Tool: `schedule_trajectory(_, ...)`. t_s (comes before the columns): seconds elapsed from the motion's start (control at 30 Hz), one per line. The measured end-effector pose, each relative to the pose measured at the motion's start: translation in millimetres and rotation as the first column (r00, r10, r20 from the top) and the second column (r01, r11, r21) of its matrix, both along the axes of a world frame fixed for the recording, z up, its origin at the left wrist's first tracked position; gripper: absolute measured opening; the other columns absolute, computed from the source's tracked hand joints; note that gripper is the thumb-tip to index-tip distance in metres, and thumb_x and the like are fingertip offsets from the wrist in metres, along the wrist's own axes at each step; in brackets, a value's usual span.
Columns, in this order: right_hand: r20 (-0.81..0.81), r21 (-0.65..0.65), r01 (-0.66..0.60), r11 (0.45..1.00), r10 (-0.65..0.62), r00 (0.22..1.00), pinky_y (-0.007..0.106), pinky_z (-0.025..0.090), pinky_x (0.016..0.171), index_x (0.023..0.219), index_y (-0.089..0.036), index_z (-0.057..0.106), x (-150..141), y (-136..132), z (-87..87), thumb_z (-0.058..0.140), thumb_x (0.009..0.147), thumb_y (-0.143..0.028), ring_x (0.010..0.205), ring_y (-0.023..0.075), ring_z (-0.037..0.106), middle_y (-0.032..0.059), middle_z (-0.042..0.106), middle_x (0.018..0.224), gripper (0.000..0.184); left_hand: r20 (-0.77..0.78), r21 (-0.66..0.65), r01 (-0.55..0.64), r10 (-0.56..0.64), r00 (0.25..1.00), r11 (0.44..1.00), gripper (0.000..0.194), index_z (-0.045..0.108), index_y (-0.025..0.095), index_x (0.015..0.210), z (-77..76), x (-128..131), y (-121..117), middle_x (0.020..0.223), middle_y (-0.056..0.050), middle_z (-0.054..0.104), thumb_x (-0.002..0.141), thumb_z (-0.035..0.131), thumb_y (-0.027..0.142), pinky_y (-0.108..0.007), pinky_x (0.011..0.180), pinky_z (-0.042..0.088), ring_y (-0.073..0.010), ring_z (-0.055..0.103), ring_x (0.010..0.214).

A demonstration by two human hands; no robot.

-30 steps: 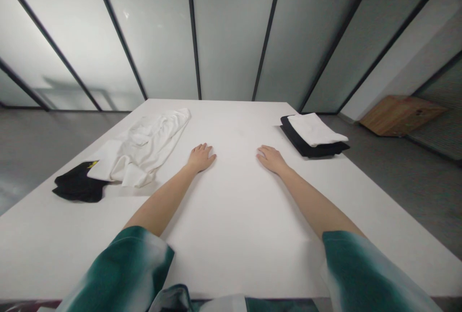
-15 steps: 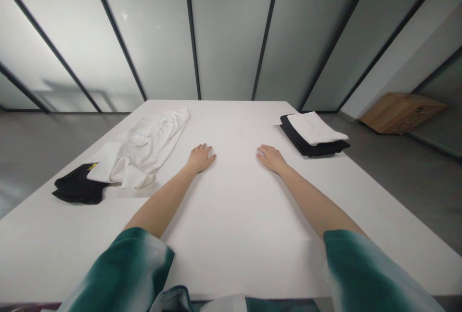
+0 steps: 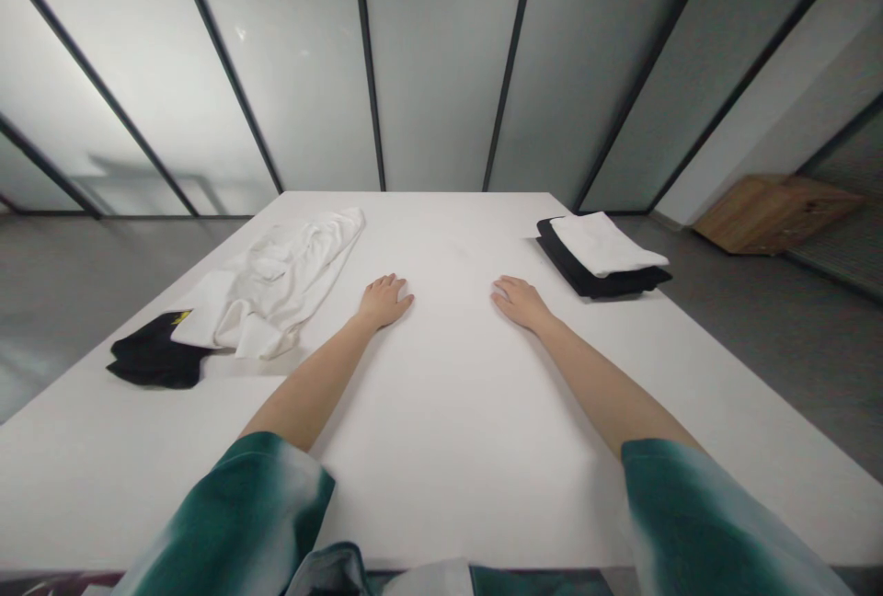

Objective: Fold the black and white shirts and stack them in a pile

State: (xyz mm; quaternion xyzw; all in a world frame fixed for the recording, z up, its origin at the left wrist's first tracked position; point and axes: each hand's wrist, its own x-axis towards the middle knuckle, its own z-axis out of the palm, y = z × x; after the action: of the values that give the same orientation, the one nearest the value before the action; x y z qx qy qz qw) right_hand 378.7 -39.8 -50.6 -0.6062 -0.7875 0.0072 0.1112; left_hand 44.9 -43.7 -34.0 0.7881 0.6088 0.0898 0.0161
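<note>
Both my hands lie palm down on the white table (image 3: 448, 412), apart from each other. My left hand (image 3: 384, 301) is open with nothing in it, a little to the right of a crumpled white garment (image 3: 276, 279). Part of that garment rests over a dark garment (image 3: 158, 352) with a small yellow mark. My right hand (image 3: 521, 302) is also open and holds nothing. To its right sits a stack of folded cloth, with a white folded piece (image 3: 607, 244) on top of black folded pieces (image 3: 597, 286).
Behind the table stands a frosted glass partition (image 3: 441, 63) with dark frames. A wooden cabinet (image 3: 765, 214) is on the grey floor (image 3: 779, 329) at the right. The folded stack lies close to the table's right edge.
</note>
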Motion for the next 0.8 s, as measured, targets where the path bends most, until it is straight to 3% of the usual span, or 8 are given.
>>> schedule_trajectory(0.13,-0.002,0.0,-0.007,1.0,0.007,1.0,0.044,0.039,0.109,0.135,-0.015,0.059,1.0,0.4,-0.9,0.043,0.097,-0.035,0.133,0.0292,0.048,0.0158,0.052,0.146,0.045,-0.001,-0.025,-0.017,0.017,1.0,1.0,0.049,0.057,0.023,0.135,3.8,-13.1,6.0,0.148,-0.01,0.052,0.093,0.045,0.046,-0.042,0.11,0.039,-0.0281,0.049,0.133)
schedule_trajectory(0.27,-0.026,0.006,-0.009,1.0,0.01,1.0,0.045,0.04,0.108,0.133,-0.018,0.061,2.6,1.6,-2.4,0.046,0.097,-0.035,0.132,0.0295,0.05,0.0142,0.053,0.145,0.043,0.015,-0.036,-0.211,0.212,0.977,0.977,0.051,0.057,0.019,0.134,5.1,-35.9,13.2,0.146,-0.015,0.052,0.092,0.044,0.043,-0.047,0.109,0.039,-0.0323,0.047,0.135)
schedule_trajectory(0.4,-0.022,-0.003,-0.011,1.0,0.01,1.0,0.044,0.039,0.109,0.133,-0.015,0.06,3.6,3.5,-4.3,0.045,0.097,-0.036,0.133,0.0299,0.049,0.0151,0.053,0.145,0.044,0.027,0.053,-0.455,0.454,0.89,0.889,0.058,0.054,0.014,0.138,5.3,-61.0,16.3,0.156,-0.02,0.037,0.088,0.048,0.043,-0.055,0.115,0.026,-0.0383,0.024,0.148)
schedule_trajectory(0.5,-0.037,0.004,-0.012,1.0,0.013,0.999,0.046,0.039,0.108,0.133,-0.015,0.06,3.9,5.0,-6.4,0.045,0.097,-0.035,0.133,0.0305,0.048,0.0154,0.053,0.145,0.044,0.062,0.117,-0.571,0.567,0.821,0.813,0.057,0.056,0.011,0.135,7.4,-74.5,16.1,0.158,-0.021,0.032,0.086,0.05,0.041,-0.06,0.116,0.019,-0.0401,0.015,0.15)
schedule_trajectory(0.63,-0.061,0.021,-0.015,1.0,0.016,0.998,0.045,0.039,0.108,0.131,-0.017,0.062,3.9,6.2,-8.5,0.047,0.096,-0.035,0.132,0.03,0.05,0.0144,0.054,0.144,0.042,0.122,0.036,-0.667,0.659,0.742,0.744,0.055,0.059,0.007,0.128,11.3,-80.9,14.8,0.153,-0.027,0.038,0.087,0.047,0.041,-0.058,0.113,0.026,-0.0414,0.029,0.144)
schedule_trajectory(0.8,-0.033,0.017,-0.012,1.0,0.013,0.999,0.043,0.038,0.109,0.133,-0.015,0.061,3.5,5.9,-8.3,0.046,0.096,-0.035,0.132,0.0295,0.049,0.0153,0.053,0.144,0.044,0.234,0.008,-0.704,0.683,0.692,0.71,0.057,0.058,0.002,0.127,14.7,-81.2,14.2,0.139,-0.029,0.051,0.087,0.048,0.041,-0.052,0.109,0.035,-0.0402,0.046,0.132)
